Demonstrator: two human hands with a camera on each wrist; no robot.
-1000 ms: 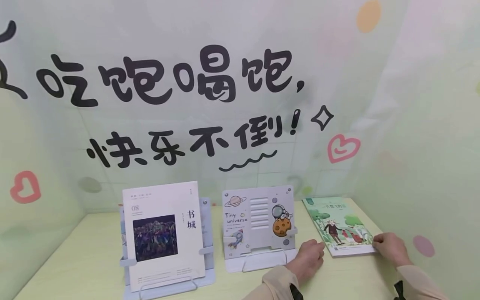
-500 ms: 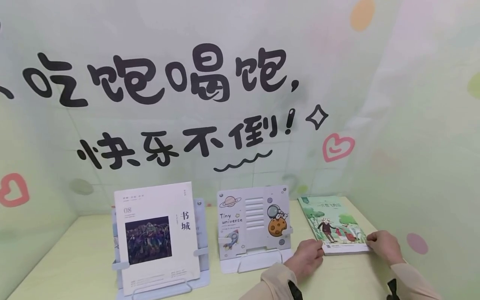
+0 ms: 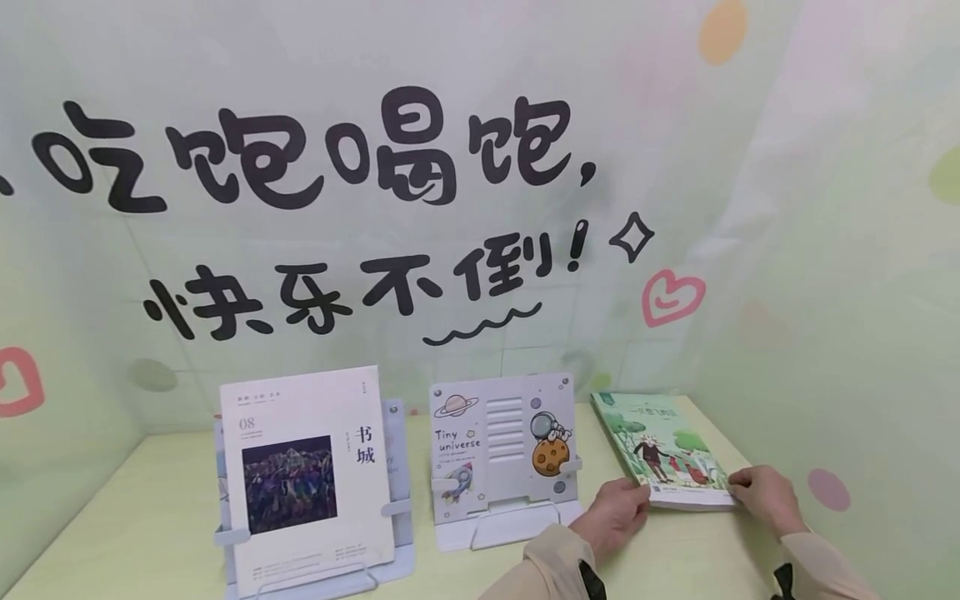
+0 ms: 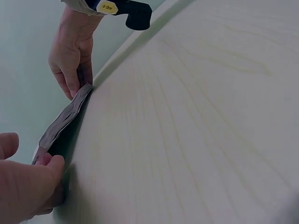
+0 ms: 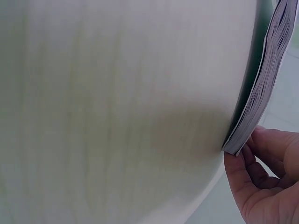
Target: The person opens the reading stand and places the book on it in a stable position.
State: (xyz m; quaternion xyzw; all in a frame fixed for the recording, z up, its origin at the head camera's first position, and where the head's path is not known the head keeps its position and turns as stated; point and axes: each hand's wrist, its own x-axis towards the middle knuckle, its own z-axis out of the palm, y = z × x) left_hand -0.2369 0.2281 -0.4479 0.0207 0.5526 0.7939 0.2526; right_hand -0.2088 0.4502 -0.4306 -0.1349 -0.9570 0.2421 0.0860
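Note:
At the right of the table lies a green-covered book with a cartoon of a person and red hens. My left hand grips its near left corner, fingertips tucked at the underside in the left wrist view. Thumb and fingers of my right hand pinch the near right corner. The page edge bows, and a dark green gap shows between it and the tabletop, wider toward the left corner. In the right wrist view, the right corner of the page block sits close to the table surface.
Left of the book stands a white "Tiny universe" book stand with a wire front. Farther left, a white magazine leans on a similar blue stand. A wall sheet with black lettering closes off the back and right.
My left hand has gone from beside the book to gripping its near left corner, and the near edge has risen a little. The view has turned slightly right.

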